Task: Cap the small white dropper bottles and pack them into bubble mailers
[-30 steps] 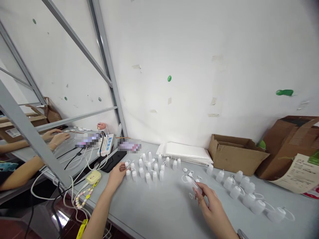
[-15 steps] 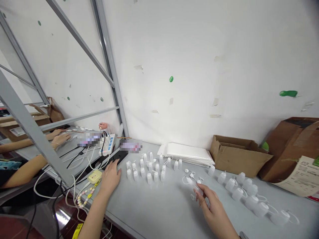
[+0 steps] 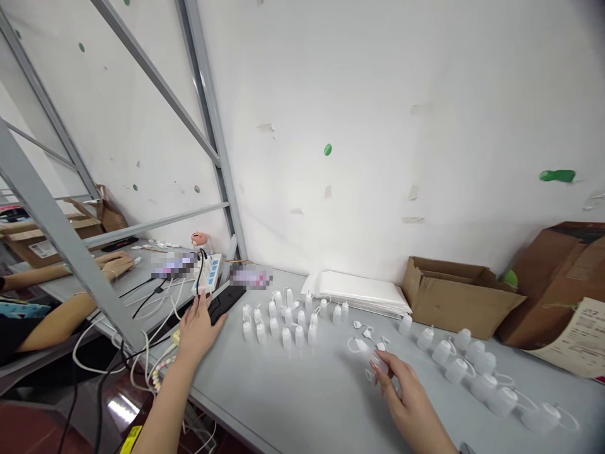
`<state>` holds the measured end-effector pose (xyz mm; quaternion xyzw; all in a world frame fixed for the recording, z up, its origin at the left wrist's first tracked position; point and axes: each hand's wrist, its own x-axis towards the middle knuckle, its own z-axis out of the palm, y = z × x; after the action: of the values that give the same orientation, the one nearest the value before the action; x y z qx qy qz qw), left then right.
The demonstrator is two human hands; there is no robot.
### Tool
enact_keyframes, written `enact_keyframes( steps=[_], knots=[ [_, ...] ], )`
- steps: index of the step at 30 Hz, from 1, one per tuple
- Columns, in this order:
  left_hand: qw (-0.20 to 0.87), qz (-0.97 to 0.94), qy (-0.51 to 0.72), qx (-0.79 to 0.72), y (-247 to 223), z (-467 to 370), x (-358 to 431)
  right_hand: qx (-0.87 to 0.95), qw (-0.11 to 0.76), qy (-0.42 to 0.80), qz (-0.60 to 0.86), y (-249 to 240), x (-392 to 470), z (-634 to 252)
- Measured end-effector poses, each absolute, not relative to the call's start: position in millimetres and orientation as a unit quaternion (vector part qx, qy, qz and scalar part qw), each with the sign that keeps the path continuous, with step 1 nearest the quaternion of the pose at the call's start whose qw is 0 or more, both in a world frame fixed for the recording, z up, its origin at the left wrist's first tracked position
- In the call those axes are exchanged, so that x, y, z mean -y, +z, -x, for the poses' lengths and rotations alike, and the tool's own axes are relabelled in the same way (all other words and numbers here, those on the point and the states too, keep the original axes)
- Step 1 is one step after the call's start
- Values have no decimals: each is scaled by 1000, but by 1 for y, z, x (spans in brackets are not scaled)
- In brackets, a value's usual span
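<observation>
My left hand [image 3: 199, 326] lies with fingers spread near the left end of the table, beside a black strip [image 3: 227, 301]. It partly covers a pale yellow device [image 3: 176, 336]. My right hand [image 3: 401, 384] is closed on a small translucent squeeze bottle [image 3: 373, 357], tilted, with a looped cap strap at its tip. Several small white squeeze bottles [image 3: 286, 337] stand in rows between the hands. Larger translucent bottles [image 3: 483, 386] with strapped caps stand right of my right hand. A few loose white caps [image 3: 367, 333] lie just beyond it.
A stack of white padded mailers [image 3: 359, 291] lies against the wall. Cardboard boxes [image 3: 454, 299] stand at the back right. Left are a metal frame post [image 3: 208, 113], a power strip [image 3: 208, 274] with cables, and another person's hands [image 3: 118, 265].
My left hand has shifted left and slightly up, over the yellow device. My right hand keeps its grip on the bottle. The view has turned slightly left.
</observation>
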<state>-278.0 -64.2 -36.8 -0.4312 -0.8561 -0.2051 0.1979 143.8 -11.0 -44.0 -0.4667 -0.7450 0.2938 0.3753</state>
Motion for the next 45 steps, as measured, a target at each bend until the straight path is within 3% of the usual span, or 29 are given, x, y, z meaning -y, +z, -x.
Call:
enact_keyframes(
  steps=[16,35,42,45],
  knots=[
    [126,488,-159,849,-35,277,42,723,426,267,474,-44,15,-137],
    [100,471,-187,856,-31,276,41,728,409,278,476,-44,15,-140],
    [203,469,-378,772,16,209,46,742,352,309,479,-45,5,-146],
    [166,535,-506,655,40,142,42,732,365,305,488,-38,2,-147]
  ],
)
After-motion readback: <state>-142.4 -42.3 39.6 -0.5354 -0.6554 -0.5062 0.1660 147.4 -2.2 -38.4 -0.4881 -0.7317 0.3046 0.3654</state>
